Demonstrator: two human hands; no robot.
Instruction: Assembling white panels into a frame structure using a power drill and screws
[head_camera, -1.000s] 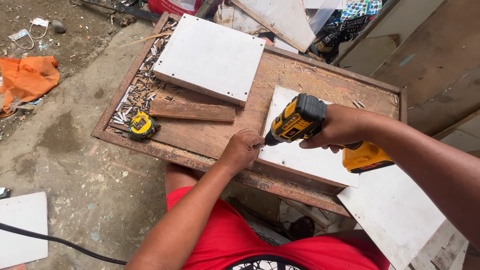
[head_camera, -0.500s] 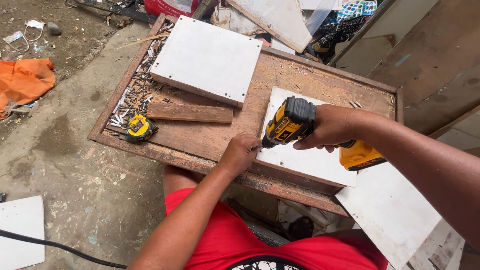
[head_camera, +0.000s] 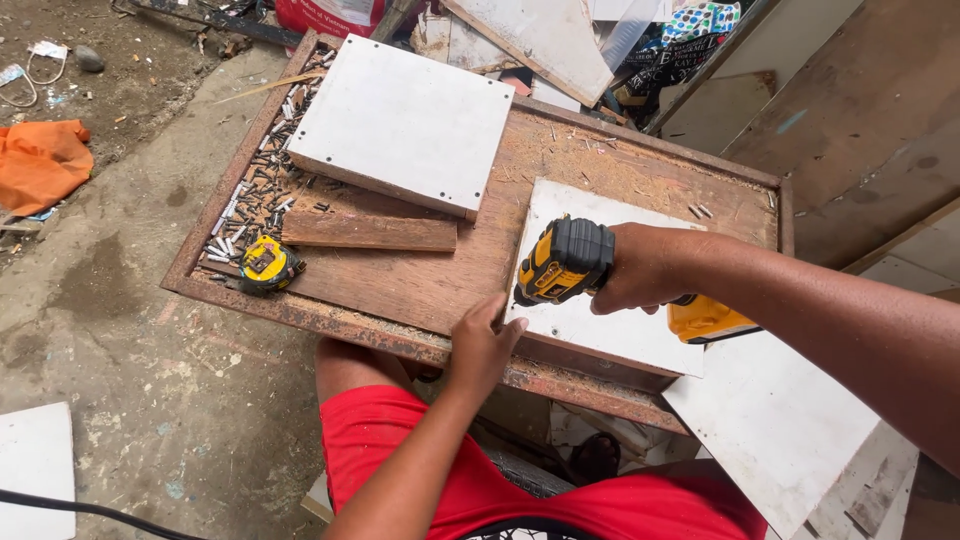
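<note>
My right hand (head_camera: 645, 268) grips a yellow and black cordless drill (head_camera: 566, 262), its nose pointing left and down at the near left corner of a white board (head_camera: 625, 325) lying on the wooden work table (head_camera: 430, 285). My left hand (head_camera: 485, 342) rests at the table's front edge with fingers touching that corner of the board, just under the drill's nose. Whether it pinches a screw is hidden.
A larger white panel (head_camera: 405, 120) lies at the table's back left, a short wooden batten (head_camera: 368, 232) in front of it. A yellow tape measure (head_camera: 266, 264) and several loose screws (head_camera: 250, 195) lie at the left edge. Another white board (head_camera: 775, 420) leans at the right.
The drill has moved left and down toward the board's near corner. My left hand has stayed at that corner. The view has shifted slightly.
</note>
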